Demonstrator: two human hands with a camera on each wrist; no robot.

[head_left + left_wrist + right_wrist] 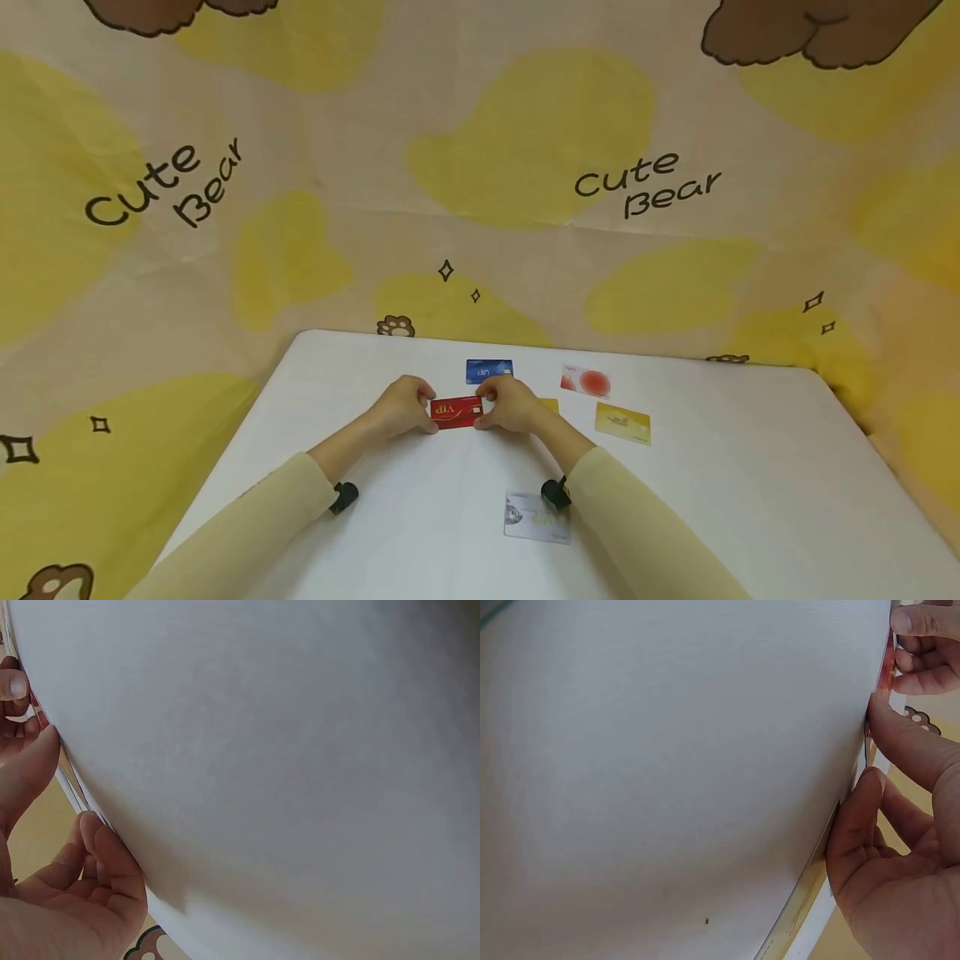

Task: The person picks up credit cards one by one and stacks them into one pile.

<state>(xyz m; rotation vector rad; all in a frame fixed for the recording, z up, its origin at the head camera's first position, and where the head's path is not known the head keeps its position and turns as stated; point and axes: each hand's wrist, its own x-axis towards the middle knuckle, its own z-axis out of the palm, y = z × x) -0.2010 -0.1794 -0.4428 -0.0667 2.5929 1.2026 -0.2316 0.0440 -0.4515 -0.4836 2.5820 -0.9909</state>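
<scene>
1) Left grip [402, 406]: thumb and fingers pinch the left end of the red card [454, 413]
2) Red card: held between the two grips, over the white bench [420, 533]
3) Blue card [487, 368]: just beyond the right grip [512, 407]
4) Right grip: thumb and fingers pinch the red card's right end
5) Silver card [534, 527]: nearer the person than the right grip
6) Yellow card [552, 405]: beside the right grip, mostly hidden by it
7) White-and-red card [586, 381]: beyond and right of the right grip
8) Gold card [623, 423]: right of the right grip
</scene>
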